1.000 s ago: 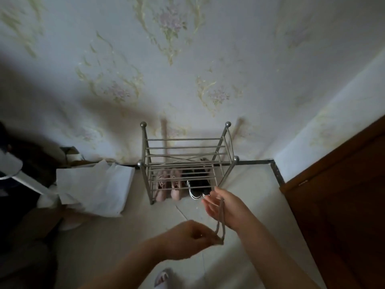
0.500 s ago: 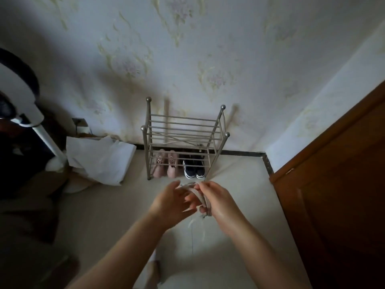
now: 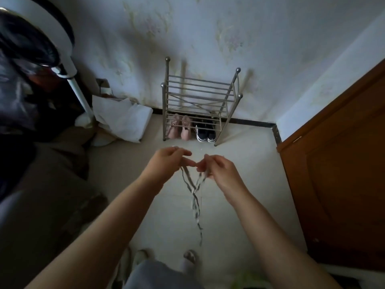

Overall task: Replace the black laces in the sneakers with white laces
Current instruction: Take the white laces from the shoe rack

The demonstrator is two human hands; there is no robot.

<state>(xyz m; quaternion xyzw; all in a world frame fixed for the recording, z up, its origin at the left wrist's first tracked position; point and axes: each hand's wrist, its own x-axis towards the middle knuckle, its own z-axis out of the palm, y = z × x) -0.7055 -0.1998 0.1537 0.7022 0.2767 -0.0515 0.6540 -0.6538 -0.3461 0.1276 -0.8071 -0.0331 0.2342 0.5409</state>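
I hold the white laces [image 3: 195, 192] in front of me with both hands. My left hand [image 3: 166, 163] pinches one strand and my right hand [image 3: 218, 168] pinches the other; the strands cross below and dangle toward the floor. The dark sneakers with white soles [image 3: 205, 131] stand on the floor under the metal shoe rack [image 3: 200, 97] against the wall, well beyond my hands. Their laces are too small to make out.
A pair of pink shoes [image 3: 180, 128] stands left of the sneakers under the rack. A white bag [image 3: 123, 118] lies left of the rack, beside a white fan stand [image 3: 79, 92]. A brown wooden door [image 3: 341, 163] fills the right. My feet [image 3: 189, 257] show at the bottom.
The view has pulled back and tilted down, so the rack is farther off. My hands came together, then spread apart, and the laces now hang in a long V between them.
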